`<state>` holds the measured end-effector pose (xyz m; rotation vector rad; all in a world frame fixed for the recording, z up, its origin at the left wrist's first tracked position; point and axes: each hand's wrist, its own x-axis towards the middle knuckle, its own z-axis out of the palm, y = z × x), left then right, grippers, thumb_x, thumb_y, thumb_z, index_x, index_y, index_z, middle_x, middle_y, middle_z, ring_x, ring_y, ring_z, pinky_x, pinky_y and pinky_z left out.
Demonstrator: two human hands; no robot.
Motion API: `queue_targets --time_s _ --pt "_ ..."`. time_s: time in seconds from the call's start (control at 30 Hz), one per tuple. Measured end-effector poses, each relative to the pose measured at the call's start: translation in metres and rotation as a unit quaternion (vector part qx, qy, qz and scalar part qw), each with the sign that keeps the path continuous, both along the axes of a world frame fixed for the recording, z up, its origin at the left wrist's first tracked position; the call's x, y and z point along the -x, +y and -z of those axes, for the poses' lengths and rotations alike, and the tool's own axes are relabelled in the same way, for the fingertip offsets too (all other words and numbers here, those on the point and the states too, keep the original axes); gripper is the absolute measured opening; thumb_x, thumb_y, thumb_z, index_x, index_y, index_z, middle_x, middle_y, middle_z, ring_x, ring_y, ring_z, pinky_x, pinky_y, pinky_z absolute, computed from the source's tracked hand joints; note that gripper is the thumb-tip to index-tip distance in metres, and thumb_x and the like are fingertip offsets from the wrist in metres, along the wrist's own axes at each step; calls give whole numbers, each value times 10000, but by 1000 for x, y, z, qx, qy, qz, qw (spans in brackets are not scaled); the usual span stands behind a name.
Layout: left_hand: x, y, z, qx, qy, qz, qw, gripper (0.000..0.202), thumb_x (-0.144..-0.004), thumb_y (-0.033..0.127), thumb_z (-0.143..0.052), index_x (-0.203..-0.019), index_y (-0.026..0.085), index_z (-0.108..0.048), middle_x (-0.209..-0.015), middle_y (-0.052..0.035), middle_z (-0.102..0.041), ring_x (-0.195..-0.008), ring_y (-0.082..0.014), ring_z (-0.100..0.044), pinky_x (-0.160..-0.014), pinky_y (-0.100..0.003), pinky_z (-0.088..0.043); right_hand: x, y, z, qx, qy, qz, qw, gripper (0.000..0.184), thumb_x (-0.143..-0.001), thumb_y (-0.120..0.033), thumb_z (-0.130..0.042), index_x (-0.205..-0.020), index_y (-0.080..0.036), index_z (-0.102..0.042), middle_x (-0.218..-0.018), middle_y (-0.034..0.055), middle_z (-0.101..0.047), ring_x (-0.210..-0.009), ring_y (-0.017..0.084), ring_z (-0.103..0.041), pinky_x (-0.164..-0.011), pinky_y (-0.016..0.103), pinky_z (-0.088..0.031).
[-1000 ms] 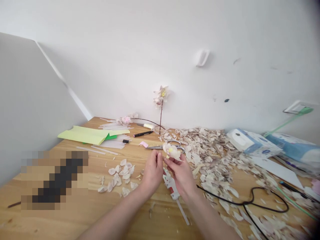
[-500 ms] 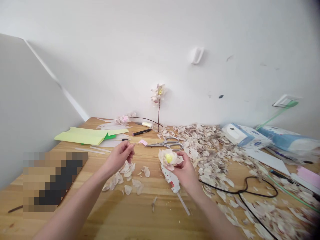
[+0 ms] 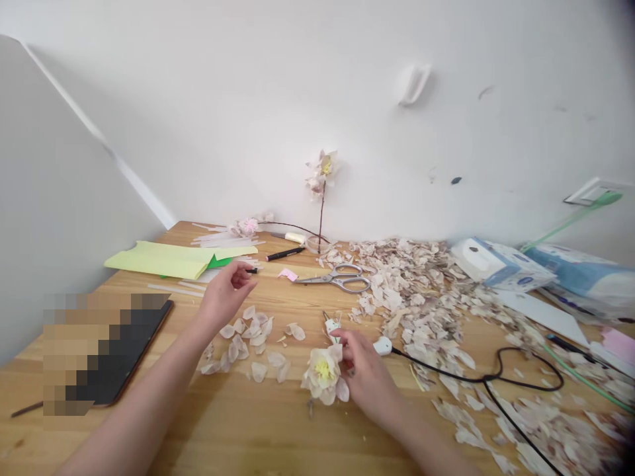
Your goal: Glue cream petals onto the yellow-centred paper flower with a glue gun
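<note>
My right hand holds a handmade flower with cream petals and a yellow centre, tilted towards me above the table. Just behind that hand lies a white glue gun, partly covered by my fingers; its nozzle points away from me. My left hand hovers over the table, fingers loosely bent and apart, with nothing visible in them. Several loose pale petals lie below and to its right. Between and beyond both hands rests a pair of silver scissors.
A large heap of dried petals covers the right side, crossed by a black cord. Yellow-green paper and a dark tablet-like object are on the left. A finished flower stem stands by the wall; tissue packs sit far right.
My right hand has brought the flower lower and nearer, turning it, and the glue gun now lies in a different direction. My left hand has moved slightly left and its fingers have loosened.
</note>
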<state>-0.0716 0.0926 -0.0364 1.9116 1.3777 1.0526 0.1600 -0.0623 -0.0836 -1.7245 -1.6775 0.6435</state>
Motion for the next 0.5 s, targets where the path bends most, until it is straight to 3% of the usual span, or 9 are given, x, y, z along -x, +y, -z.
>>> queue_targets --time_s 0.1,0.23,0.37,0.5 --pt "3 -1 0 8 16 -12 1000 210 -709 326 -588 -882 207 -591 -663 10 -593 -633 -163 -565 -630 -281 -438 6 3 2 -15 -62 -39 997 557 -638 19 -489 -1155 -189 -473 -994 88 -585 -963 242 -526 -871 393 -375" --pt "6 -1 -1 14 28 -28 999 191 -697 365 -610 -808 214 -640 -721 -15 -647 -685 -187 -588 -653 -297 -440 13 9 -3 -13 -116 -89 989 582 -635 30 -478 -1183 -164 -474 -996 104 -597 -980 252 -492 -842 364 -383" --pt "6 -4 -3 46 36 1 998 193 -635 393 -673 -731 227 -690 -768 -18 -708 -741 -216 -632 -677 -307 -467 14 12 -11 2 -145 -123 982 601 -607 39 -467 -1162 -188 -494 -901 70 -635 -943 250 -501 -825 359 -386" --pt "2 -7 -6 71 43 30 996 207 -605 381 -703 -769 255 -716 -778 -2 -731 -732 -220 -651 -647 -307 -487 13 11 -14 5 -163 -132 978 563 -650 8 -480 -1178 -186 -491 -970 75 -639 -979 260 -483 -862 370 -366"
